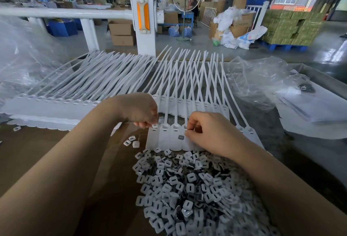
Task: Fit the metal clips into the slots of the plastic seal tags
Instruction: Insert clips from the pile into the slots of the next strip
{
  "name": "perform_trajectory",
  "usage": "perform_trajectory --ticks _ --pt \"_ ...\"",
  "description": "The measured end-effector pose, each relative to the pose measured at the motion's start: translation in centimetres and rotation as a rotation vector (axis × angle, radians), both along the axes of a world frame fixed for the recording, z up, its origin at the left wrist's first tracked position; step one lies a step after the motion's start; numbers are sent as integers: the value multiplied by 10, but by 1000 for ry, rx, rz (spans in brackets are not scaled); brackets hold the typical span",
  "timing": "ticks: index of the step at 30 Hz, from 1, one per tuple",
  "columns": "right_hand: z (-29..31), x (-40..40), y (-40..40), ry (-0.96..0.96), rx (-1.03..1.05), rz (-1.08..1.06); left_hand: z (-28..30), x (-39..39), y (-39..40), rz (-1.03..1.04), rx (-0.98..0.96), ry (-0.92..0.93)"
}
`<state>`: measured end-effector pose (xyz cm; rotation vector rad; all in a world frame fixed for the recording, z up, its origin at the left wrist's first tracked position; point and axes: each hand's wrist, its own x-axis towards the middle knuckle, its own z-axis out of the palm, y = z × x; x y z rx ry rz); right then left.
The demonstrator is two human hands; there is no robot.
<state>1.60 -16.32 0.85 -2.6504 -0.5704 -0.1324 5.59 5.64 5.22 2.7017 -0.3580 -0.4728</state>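
at row's near edge: ur left hand [142, 112] pinched a clip [155, 126], right hand [210, 134] pinched the tag strip [170, 140]; clips prob. light, stiff, slippery — grip by edges.

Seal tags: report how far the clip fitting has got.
Done: cannot tell; the far rows of white plastic seal tags show no detail. In hand: left hand and right hand pinch at the near tag strip; one grey metal clip lies on it. Left: a large clip pile.
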Motion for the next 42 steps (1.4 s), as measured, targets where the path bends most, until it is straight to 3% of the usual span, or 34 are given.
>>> perform_trajectory --ticks 6,28,42 --pt "1 0 0 2 -10 2 -2 2 2 -26 91 -88" --pt "-1 1 0 -2 33 13 -7 4 1 85 -13 67" --pt "11 -9 6 88 40 147 -5 1 1 88 -30 122"
